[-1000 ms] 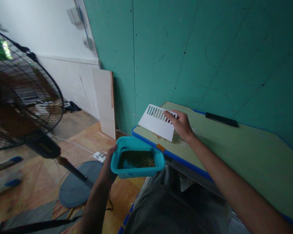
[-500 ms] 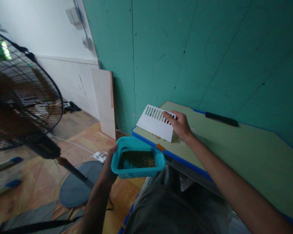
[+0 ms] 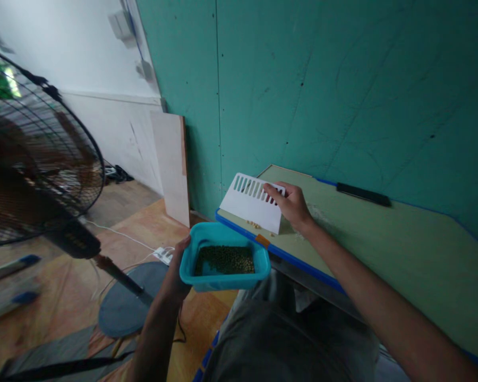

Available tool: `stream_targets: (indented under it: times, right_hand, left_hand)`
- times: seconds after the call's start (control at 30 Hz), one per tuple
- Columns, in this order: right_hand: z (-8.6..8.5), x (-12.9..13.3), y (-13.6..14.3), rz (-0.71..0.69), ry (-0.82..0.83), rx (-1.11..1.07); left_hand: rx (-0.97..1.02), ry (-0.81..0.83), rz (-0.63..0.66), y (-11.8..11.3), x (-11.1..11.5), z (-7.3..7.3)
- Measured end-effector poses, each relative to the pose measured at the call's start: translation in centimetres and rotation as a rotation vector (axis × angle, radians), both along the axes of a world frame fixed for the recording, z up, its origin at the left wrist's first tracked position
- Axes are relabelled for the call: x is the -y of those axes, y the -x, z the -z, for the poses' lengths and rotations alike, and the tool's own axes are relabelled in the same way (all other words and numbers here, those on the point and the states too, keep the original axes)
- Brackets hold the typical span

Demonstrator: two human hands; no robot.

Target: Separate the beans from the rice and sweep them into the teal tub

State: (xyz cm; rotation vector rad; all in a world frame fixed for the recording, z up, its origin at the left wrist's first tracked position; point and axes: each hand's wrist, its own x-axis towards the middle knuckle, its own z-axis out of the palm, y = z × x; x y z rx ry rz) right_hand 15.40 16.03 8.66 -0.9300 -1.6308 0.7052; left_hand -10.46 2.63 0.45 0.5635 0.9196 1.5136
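Note:
My left hand (image 3: 178, 273) grips the left end of a turquoise container (image 3: 227, 284), held just below the table's blue edge. Dark green and paler beans (image 3: 225, 259) lie inside it. My right hand (image 3: 290, 204) is closed on the slotted upper part of a white plastic scraper (image 3: 249, 204), which stands tilted on the green tabletop (image 3: 366, 244). Several pale beans (image 3: 254, 224) lie at the scraper's lower edge, close to the table's rim. A whitish residue marks the tabletop behind my right hand.
A black fan (image 3: 75, 239) on a round grey base (image 3: 121, 302) stands at the left. A black bar-shaped object (image 3: 362, 194) lies along the table's back edge by the green wall (image 3: 263, 79). A white power strip (image 3: 163, 255) and cables lie on the floor.
My right hand and the scraper have moved slightly left, toward the table's edge. The container has barely shifted left in my left hand.

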Motion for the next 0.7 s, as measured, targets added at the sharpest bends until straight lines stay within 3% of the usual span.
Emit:
stream_targets:
  times: [0.2,0.57,0.7]
  right_hand:
    - [-0.4,0.6,0.3,-0.017,-0.002,0.0]
    - [-0.4,0.7,0.4,-0.049,-0.001,-0.001]
    - [-0.6,1.2,0.7,-0.063,-0.013,0.016]
  left_hand:
    - [0.0,0.06,0.05,-0.1,-0.1,0.6]
    - [0.018,0.022,0.032,-2.0,-0.4,0.7]
    - [0.039,0.028,0.101,-2.8,-0.4,0.8]
